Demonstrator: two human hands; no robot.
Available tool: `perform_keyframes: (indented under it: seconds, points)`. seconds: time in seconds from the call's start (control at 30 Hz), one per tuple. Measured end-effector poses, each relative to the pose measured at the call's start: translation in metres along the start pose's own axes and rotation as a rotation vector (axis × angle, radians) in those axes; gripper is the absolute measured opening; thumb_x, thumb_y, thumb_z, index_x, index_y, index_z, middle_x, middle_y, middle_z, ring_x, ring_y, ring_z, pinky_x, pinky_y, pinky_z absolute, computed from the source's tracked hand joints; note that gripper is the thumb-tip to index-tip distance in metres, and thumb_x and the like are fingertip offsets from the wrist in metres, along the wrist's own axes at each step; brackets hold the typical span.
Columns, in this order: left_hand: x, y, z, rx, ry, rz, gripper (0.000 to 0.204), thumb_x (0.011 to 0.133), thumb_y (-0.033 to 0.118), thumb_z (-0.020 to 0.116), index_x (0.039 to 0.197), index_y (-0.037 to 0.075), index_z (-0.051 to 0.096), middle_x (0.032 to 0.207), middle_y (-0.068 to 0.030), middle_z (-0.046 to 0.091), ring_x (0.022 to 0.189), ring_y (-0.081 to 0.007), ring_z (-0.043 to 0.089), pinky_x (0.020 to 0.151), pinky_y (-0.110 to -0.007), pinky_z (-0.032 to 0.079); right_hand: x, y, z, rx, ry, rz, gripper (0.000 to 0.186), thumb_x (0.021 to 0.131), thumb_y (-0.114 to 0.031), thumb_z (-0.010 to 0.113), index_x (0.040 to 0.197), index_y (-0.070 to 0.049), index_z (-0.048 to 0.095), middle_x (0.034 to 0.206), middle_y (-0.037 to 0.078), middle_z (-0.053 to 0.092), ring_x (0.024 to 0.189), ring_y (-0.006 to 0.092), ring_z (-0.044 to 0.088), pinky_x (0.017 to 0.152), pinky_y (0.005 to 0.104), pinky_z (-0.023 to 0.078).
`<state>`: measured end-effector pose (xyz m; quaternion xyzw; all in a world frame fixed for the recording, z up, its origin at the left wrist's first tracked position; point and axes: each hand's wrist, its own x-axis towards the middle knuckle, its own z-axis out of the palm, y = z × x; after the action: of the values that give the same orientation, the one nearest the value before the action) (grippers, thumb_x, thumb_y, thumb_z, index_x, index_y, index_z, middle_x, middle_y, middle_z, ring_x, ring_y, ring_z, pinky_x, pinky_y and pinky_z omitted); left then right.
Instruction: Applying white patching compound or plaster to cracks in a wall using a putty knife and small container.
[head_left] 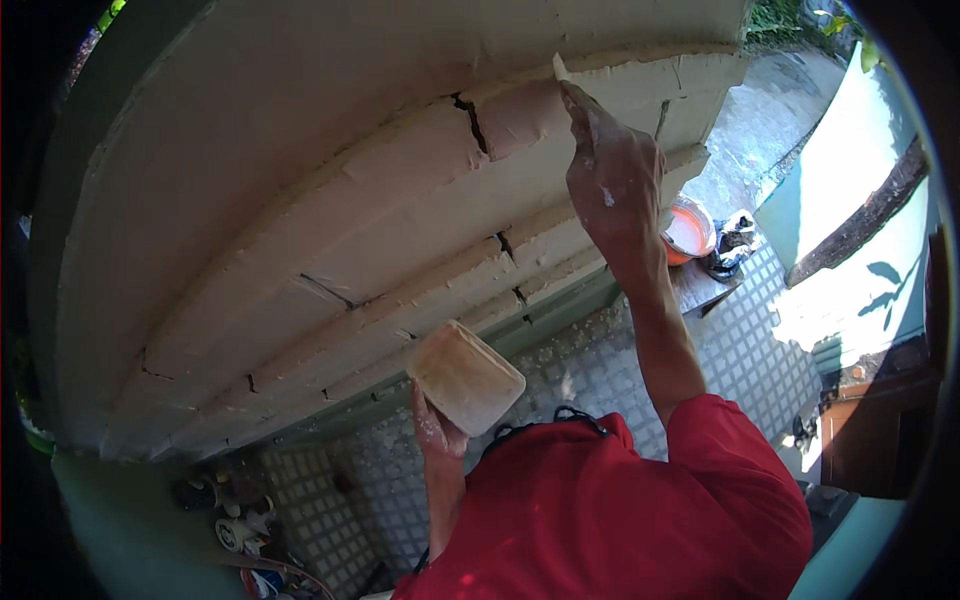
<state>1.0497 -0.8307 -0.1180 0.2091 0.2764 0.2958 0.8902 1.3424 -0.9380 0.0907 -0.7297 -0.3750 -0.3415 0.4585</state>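
My left hand (437, 428) is closed round the side of a cream plastic tub (467, 378) with rounded corners, held in front of my chest. My right arm reaches up and forward. In my right hand (615, 175), smeared with white, is a slim pale scraper (559, 68); its tip meets the upper edge of a moulded ledge, while its handle is hidden by my fingers. The ledge belongs to a stepped cream plaster wall (300, 220) whose bands curve across the view. Dark cracks (470, 125) cut through several bands, one just left of my right hand.
Beyond my right forearm, an orange bucket (688, 230) with pale contents stands on a small wooden bench (700, 288), beside a black bag (733, 245). Tins and jars (240, 525) crowd the lower left. A brown wooden cabinet (870, 435) stands at right on the checkered tile floor (740, 350).
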Motion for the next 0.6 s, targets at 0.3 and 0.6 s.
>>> perform_keyframes:
  seconds: [0.3, 0.6]
  points:
    - [0.0, 0.01, -0.009, -0.001, -0.01, 0.004, 0.059, 0.1, 0.044, 0.052, 0.146, 0.009, 0.04, 0.144, -0.0111, 0.049, 0.13, -0.0305, 0.051, 0.106, -0.047, 0.046, -0.022, -0.034, 0.022, 0.095, -0.056, 0.052, 0.036, 0.077, 0.003, 0.054, 0.109, -0.002, 0.067, 0.096, 0.021, 0.068, 0.085, 0.0414, 0.066, 0.072, 0.0449, 0.054]
    - [-0.004, 0.016, -0.031, 0.002, 0.079, 0.049, 0.058, 0.098, 0.044, 0.055, 0.145, 0.011, 0.043, 0.143, -0.0112, 0.051, 0.127, -0.0329, 0.053, 0.104, -0.053, 0.048, -0.051, 0.006, 0.078, 0.147, 0.347, 0.146, 0.036, 0.094, 0.001, 0.051, 0.128, -0.002, 0.064, 0.122, 0.016, 0.067, 0.117, 0.0275, 0.064, 0.097, 0.0353, 0.051]
